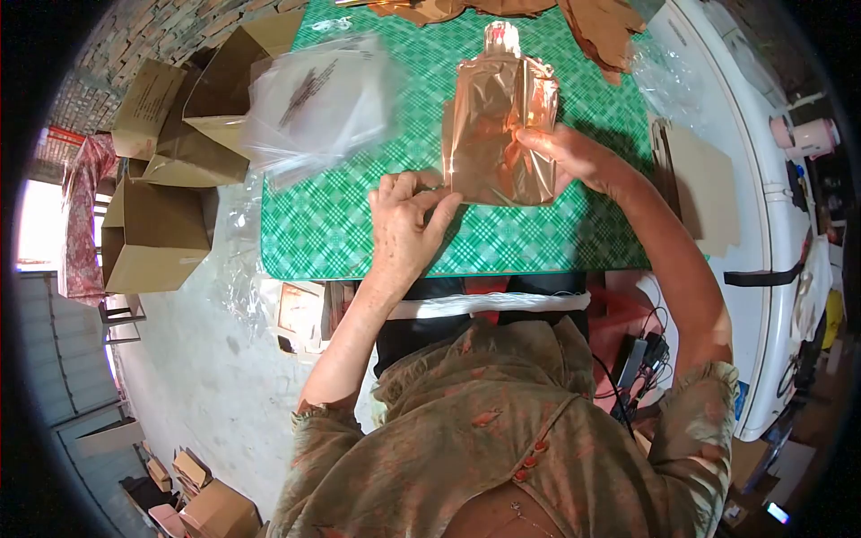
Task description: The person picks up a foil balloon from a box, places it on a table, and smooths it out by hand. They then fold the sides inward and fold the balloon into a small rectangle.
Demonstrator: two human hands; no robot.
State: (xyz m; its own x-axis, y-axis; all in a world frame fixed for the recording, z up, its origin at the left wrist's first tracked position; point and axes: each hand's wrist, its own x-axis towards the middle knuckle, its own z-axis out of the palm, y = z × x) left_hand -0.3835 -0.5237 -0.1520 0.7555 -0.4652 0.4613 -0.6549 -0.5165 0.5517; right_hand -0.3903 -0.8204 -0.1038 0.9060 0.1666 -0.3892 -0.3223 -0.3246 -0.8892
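A shiny copper-coloured folded foil piece point(489, 134) lies over the green checked tablecloth, its narrow neck pointing to the far side. My left hand point(405, 215) pinches its lower left corner between thumb and forefinger, the other fingers curled. My right hand point(565, 154) grips the right side, with the thumb on top and the fingers mostly hidden beneath. Left of the foil is a loose stack of clear plastic bags point(327, 99) with dark print. More copper-coloured foil pieces point(601, 36) lie along the table's far edge.
Open cardboard boxes point(161, 215) stand left of the green table point(314, 242). A white appliance-like surface point(762, 269) and flat cardboard point(704, 188) are on the right. Cables point(650, 354) hang below, near a red object. More boxes point(220, 511) sit on the floor at lower left.
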